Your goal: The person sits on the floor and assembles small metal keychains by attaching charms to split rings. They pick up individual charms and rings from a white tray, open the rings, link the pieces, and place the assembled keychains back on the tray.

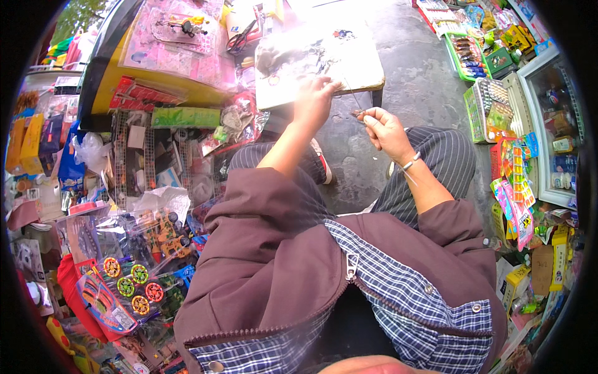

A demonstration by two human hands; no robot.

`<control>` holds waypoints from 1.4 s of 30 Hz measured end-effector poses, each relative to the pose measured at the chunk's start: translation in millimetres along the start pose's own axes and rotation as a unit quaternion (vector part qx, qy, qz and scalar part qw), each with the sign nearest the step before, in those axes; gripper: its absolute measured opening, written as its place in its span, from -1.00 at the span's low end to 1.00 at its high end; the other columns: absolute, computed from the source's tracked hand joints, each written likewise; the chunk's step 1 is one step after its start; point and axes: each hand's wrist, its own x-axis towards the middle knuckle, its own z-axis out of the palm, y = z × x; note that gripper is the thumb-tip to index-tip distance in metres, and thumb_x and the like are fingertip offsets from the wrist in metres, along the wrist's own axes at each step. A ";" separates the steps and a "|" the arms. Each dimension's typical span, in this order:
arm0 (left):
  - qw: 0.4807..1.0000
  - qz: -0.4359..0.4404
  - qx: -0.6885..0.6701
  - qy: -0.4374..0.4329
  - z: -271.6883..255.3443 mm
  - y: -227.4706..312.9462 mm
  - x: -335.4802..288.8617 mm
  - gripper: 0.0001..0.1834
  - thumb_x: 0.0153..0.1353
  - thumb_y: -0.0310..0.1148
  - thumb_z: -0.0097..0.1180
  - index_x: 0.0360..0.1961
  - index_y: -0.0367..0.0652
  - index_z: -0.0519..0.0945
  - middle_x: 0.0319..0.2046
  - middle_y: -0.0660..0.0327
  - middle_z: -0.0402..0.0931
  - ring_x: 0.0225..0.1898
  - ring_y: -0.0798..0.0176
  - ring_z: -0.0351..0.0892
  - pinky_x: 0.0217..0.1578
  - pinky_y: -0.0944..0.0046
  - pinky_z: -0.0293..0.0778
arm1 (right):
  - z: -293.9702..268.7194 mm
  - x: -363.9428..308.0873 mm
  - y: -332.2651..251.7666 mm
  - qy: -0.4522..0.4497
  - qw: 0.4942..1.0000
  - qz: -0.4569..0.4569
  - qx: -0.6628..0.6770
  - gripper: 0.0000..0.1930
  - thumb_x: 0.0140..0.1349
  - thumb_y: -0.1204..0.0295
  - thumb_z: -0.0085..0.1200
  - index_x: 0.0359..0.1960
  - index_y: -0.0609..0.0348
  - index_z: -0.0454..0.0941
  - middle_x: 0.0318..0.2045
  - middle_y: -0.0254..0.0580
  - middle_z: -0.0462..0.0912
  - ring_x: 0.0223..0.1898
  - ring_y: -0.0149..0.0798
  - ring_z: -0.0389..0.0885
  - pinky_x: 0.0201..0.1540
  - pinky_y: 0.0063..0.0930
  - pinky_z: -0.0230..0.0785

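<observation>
White-topped desk (364,70), with dark scraps strewn on its top. The left hand (314,98) is at its near edge, fingers bent and partly closed; whether they grip anything cannot be told. The right hand (384,132), on the desk's near side, pinches thumb to fingers. Scissors (240,40): left of the desk. Small dark piece (357,113): in that pinch, in front of the desk. Thin strand (352,92): from the desk's near edge toward the piece.

Brightly lit from ahead, blown out white toward the far edge of the tabletop (360,70), hazy around the left hand (313,103), bent and blackened toward the rim.
</observation>
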 end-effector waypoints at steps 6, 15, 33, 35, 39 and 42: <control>0.996 0.038 -0.054 0.053 7.4 -7.1 -0.7 -0.90 -0.05 -0.43 0.21 -0.46 -0.05 0.56 -0.35 0.30 0.49 -0.22 0.12 0.43 -0.21 0.15 0.37 | -1.4 1.0 -1.2 0.003 1.000 0.001 0.008 -0.84 0.31 0.41 -0.10 -0.25 0.22 0.49 -0.71 -0.52 0.31 -0.77 -0.64 0.16 -0.73 -0.73 0.03; 0.943 -0.157 -0.284 0.077 11.4 -0.2 -0.7 -0.90 0.07 -0.41 0.15 -0.42 -0.15 0.49 -0.30 0.15 0.48 -0.19 0.14 0.45 -0.13 0.19 0.34 | -2.1 -0.2 -0.9 0.010 1.000 0.013 -0.008 -0.82 0.33 0.38 -0.11 -0.23 0.24 0.47 -0.68 -0.50 0.33 -0.77 -0.63 0.17 -0.72 -0.73 0.04; 0.967 -0.057 -0.235 0.084 -33.8 25.6 -18.5 -0.89 0.02 -0.44 0.21 -0.42 -0.18 0.54 -0.27 0.10 0.53 -0.17 0.06 0.51 -0.15 0.19 0.39 | 3.5 -4.4 -1.3 0.003 1.000 0.024 -0.008 -0.84 0.29 0.40 -0.08 -0.25 0.21 0.49 -0.69 -0.52 0.30 -0.75 -0.63 0.15 -0.72 -0.70 0.02; 0.967 -0.051 -0.242 0.060 -29.1 21.5 -19.0 -0.85 0.04 -0.38 0.21 -0.37 -0.18 0.56 -0.27 0.12 0.53 -0.18 0.04 0.50 -0.14 0.13 0.38 | 2.5 -4.3 -1.3 0.006 1.000 0.011 -0.002 -0.84 0.29 0.40 -0.08 -0.26 0.21 0.49 -0.69 -0.51 0.31 -0.75 -0.62 0.15 -0.72 -0.70 0.03; 0.954 -0.168 -0.239 0.067 -15.8 0.8 -3.2 -0.81 0.08 -0.36 0.13 -0.28 -0.20 0.56 -0.22 0.02 0.49 -0.09 -0.02 0.44 -0.05 0.10 0.34 | 3.1 -3.5 -0.7 0.019 1.000 0.000 -0.001 -0.85 0.29 0.40 -0.09 -0.26 0.21 0.48 -0.68 -0.51 0.32 -0.75 -0.62 0.16 -0.72 -0.70 0.03; 0.976 -0.156 -0.144 0.051 -3.3 -14.7 23.7 -0.78 0.10 -0.35 0.12 -0.22 -0.17 0.57 -0.17 0.01 0.47 -0.05 -0.04 0.42 -0.04 0.09 0.34 | 1.6 -3.6 -2.3 0.036 0.999 0.003 0.003 -0.85 0.29 0.40 -0.09 -0.26 0.21 0.49 -0.67 -0.50 0.33 -0.75 -0.62 0.17 -0.72 -0.70 0.04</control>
